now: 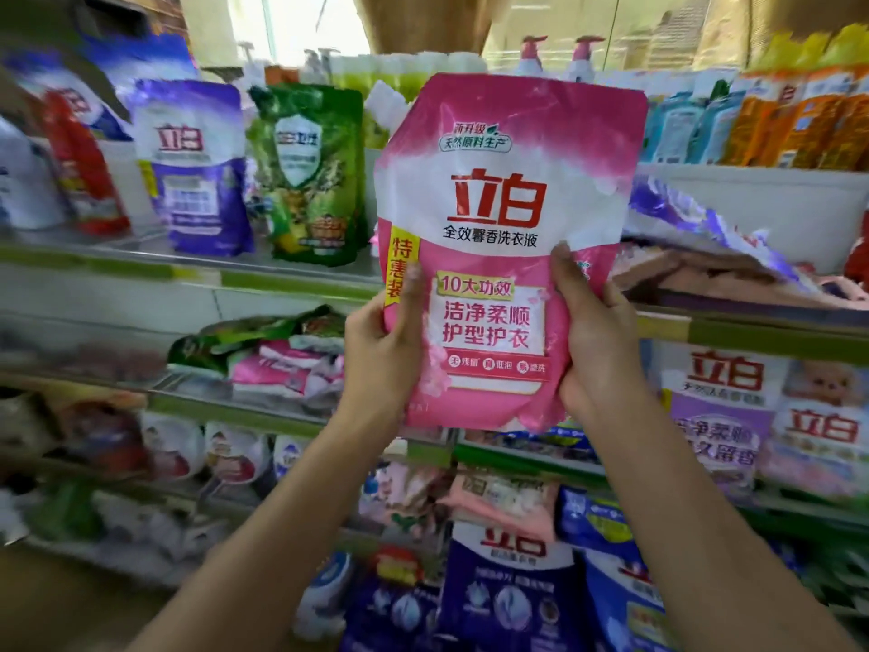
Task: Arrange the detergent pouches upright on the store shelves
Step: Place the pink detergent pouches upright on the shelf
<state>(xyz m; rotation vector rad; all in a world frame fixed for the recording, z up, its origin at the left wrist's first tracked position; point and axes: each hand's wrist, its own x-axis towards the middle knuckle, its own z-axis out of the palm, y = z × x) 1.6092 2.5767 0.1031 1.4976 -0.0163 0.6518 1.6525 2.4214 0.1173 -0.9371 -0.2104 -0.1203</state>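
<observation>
Both hands grip the pink detergent pouch (510, 247) by its lower sides: left hand (383, 350) and right hand (595, 341), thumbs across the front. It is held upright in the air, forward of the upper shelf (197, 270) edge, beside the standing green pouch (308, 174) and purple pouch (195, 167). Risk: the soft base (contents shift) may buckle on placement, tipping it against its neighbours.
</observation>
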